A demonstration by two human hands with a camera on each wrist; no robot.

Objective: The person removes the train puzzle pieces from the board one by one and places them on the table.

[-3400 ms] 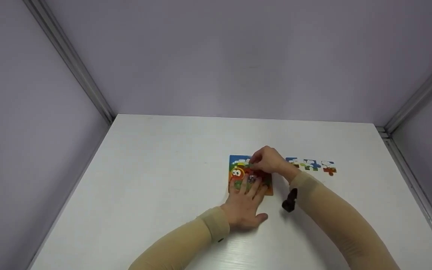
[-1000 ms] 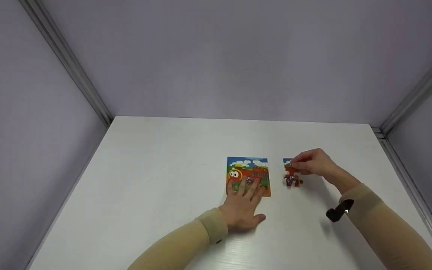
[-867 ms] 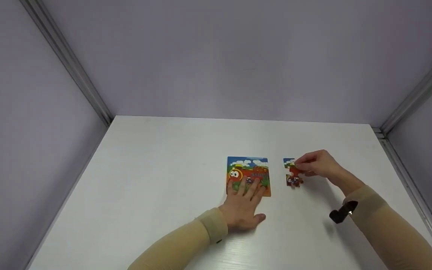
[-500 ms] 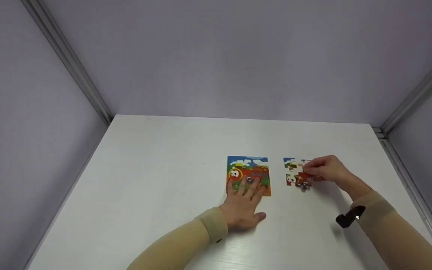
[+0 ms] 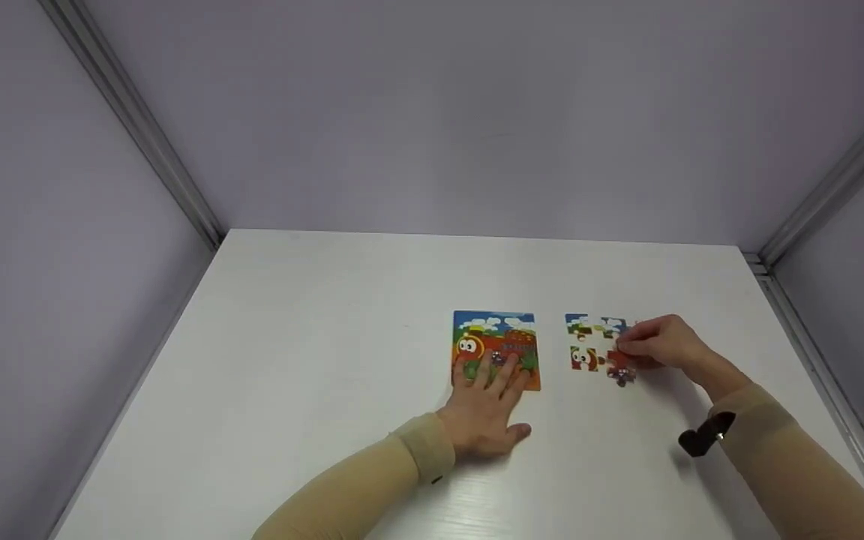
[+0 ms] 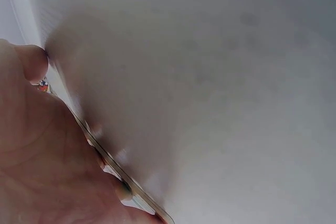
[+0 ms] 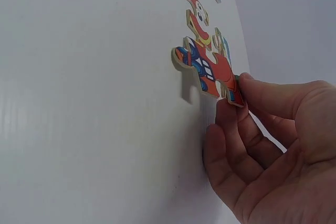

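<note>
A colourful train puzzle board lies on the white table. My left hand rests flat on the board's near part, fingers straight; in the left wrist view the palm presses on the board's edge. My right hand pinches a red and blue puzzle piece, held tilted just above the table. Loose pieces lie beside it: one with eyes, and blue and white ones behind.
Grey walls enclose the table at the back and on both sides, with metal rails in the corners. A black wrist camera sits on my right forearm. Bare tabletop spreads to the left and near side.
My right hand lifted a piece off the board, carried it right and has been sliding it rightward past the loose pieces. The left hand stayed on the board.
</note>
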